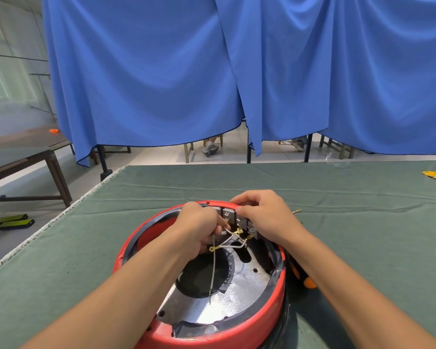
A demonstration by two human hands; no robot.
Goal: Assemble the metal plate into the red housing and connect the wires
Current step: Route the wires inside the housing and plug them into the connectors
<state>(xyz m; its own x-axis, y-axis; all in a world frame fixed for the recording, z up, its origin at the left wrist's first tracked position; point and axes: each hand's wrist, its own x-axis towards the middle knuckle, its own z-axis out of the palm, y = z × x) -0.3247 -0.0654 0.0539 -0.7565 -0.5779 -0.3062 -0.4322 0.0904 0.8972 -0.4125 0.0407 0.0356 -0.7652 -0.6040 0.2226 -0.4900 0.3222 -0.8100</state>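
Two hands (202, 222) (264, 215), one red housing (249, 326), one metal plate (237, 298), several wires (213, 268)

Far rim of red housing (247, 333) crowded: left hand (199, 222) and right hand (267, 217) both over the grey terminal block (239, 220), loose white wires (227, 241) strung between them. Metal plate (227, 298) inside is open near the front. Green tabletop (363, 235) bare left and far side; orange-black tool (302, 275) just beside housing on the right.
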